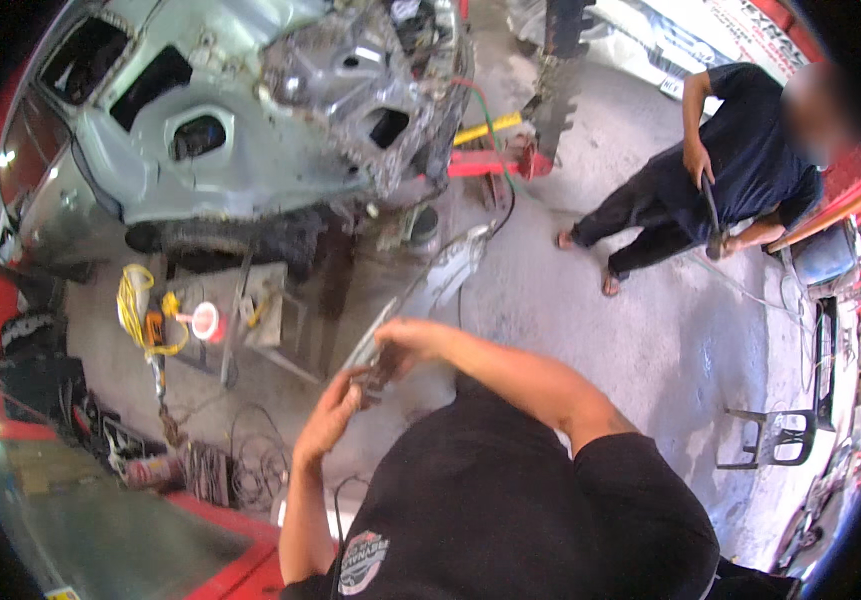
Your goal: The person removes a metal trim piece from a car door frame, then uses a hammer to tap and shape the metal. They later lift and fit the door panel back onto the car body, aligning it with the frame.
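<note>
A large, grey-green, bare metal car shell (240, 175) with cut-out openings fills the area at eleven o'clock from the hands. At two o'clock a co-worker (750, 150) in dark clothes stands, holding a long, dark tool (712, 205). The long, narrow, pale grey metal panel (442, 284) slants from the person's hands toward one to two o'clock; its far end is broader, with an uneven outline and lighter patches, while the near part looks like a thin, straight-edged strip. The right hand (414, 340) bends its fingers over the panel's near end, and the left hand (326, 424) meets it from seven o'clock, fingers curled. Shadow and blur hide the contact, so what each grips cannot be told. Toward ten o'clock lie a bundled yellow cable (130, 300) and a smaller, whitish-pink, round tub (207, 322).
</note>
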`<state>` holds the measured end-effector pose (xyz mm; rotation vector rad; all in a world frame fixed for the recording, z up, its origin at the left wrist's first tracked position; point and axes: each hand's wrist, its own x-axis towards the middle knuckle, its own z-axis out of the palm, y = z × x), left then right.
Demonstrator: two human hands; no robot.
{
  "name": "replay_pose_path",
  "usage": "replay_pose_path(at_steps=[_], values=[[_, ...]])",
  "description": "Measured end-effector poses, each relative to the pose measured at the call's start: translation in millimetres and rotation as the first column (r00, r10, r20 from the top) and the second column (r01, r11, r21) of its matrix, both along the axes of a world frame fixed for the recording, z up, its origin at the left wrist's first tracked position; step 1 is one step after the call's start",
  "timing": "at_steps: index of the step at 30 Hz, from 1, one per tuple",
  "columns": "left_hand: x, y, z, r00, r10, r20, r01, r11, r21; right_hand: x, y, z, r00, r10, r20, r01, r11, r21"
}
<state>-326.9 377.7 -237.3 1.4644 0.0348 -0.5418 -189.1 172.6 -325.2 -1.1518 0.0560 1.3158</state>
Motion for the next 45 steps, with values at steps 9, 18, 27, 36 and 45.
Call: replay_pose_path(at_steps=[9, 18, 27, 36, 45], values=[[82.1, -52.1, 3.7, 0.960, 0.211, -0.186, -0.207, 0.978, 0.036, 91.6, -22.1, -8.5, 0.992, 0.077, -0.096, -0.072, 0.996, 0.054], [205.1, -107.8, -5.0, 0.990, -0.010, 0.138, -0.076, 0.797, 0.600, 214.3, -58.4, -73.2, 0.910, 0.371, -0.184, -0.333, 0.920, 0.205], [298.4, -213.5, -33.9, 0.992, 0.060, 0.112, -0.127, 0.538, 0.833, 303.6, -124.6, -126.3, 0.890, 0.406, -0.208, -0.346, 0.898, 0.271], [337.9, -229.8, -45.8, 0.936, 0.156, 0.316, -0.352, 0.401, 0.846, 359.6, -129.4, -127.5, 0.831, 0.543, 0.120, -0.535, 0.840, -0.092], [313.5, -232.0, -62.8, 0.923, 0.271, 0.274, -0.363, 0.374, 0.853, 680.1, -172.4, -7.6, -0.054, 0.037, 0.998, 0.440, 0.898, -0.009]])
